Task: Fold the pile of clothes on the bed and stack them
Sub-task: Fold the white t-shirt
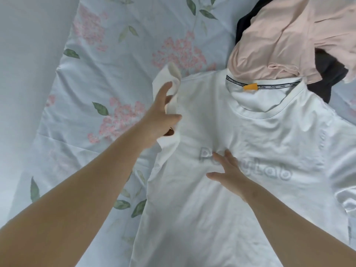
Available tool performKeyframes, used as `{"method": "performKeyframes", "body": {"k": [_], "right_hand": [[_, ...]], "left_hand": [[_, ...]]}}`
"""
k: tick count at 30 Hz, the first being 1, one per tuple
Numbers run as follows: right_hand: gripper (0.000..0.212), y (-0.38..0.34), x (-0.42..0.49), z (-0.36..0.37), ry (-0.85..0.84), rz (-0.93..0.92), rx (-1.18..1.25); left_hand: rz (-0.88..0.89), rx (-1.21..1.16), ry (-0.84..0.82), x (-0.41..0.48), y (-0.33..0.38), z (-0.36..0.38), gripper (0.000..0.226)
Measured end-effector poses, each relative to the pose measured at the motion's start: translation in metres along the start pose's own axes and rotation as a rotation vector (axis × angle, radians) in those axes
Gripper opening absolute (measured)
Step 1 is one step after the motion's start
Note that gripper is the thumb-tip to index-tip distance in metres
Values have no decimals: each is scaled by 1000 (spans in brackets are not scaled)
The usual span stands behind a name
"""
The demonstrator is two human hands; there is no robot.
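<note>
A white T-shirt (240, 189) with grey lettering lies spread front-up on the bed, its collar with an orange tag pointing away from me. My left hand (161, 118) grips the shirt's left sleeve (169, 79) and holds it lifted and folded over toward the chest. My right hand (229, 170) lies flat with fingers apart on the lettering, pressing the shirt down. Beyond the collar sits a pile with a pale pink garment (285, 39) on top of dark clothes (327, 74).
The bed carries a light blue sheet (119, 54) printed with pink flowers and green leaves. Its left edge runs along a pale wall (25, 54). The pile partly overlaps the shirt's collar at the upper right.
</note>
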State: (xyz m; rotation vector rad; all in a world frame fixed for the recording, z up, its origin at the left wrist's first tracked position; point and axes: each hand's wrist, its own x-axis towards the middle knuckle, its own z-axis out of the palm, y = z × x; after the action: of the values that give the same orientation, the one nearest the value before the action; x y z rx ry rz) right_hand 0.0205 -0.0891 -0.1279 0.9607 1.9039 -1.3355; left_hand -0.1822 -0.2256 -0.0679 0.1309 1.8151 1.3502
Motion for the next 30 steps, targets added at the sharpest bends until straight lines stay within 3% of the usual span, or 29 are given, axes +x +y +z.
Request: {"method": "performKeyframes", "body": {"k": [2,4,6,8,14,17,20,23,25,28,30], "right_hand": [[54,6,-5,-9,115,-69,139],[34,19,-12,-19,340,-106,280],[21,36,-21,-32,545,-65,348],[17,60,-27,-45,663,19,386],[13,142,-48,-95,840,278,567],[17,173,-55,-125,957,433,817],[21,192,-61,-156,1032,540,1217],[33,206,-60,-184,1095,576,1463],[33,217,-59,-195,1043,631,1458],[16,225,-63,-204,887,560,1463],[27,231,-68,-208,896,594,1567]], "left_hand": [[-19,185,-147,0,-1,43,89],[-55,560,-203,3,-14,75,87],[-114,891,-70,4,-32,93,75],[-188,1028,28,-1,-49,106,68],[-311,1068,58,-23,-82,166,81],[-254,1132,77,-21,-82,210,76],[-140,1126,9,-16,-79,257,73],[-183,1106,30,-6,-77,287,74],[-210,1132,57,-2,-78,294,76],[-201,1189,59,-3,-84,291,78],[-190,1199,63,-4,-86,290,77]]}}
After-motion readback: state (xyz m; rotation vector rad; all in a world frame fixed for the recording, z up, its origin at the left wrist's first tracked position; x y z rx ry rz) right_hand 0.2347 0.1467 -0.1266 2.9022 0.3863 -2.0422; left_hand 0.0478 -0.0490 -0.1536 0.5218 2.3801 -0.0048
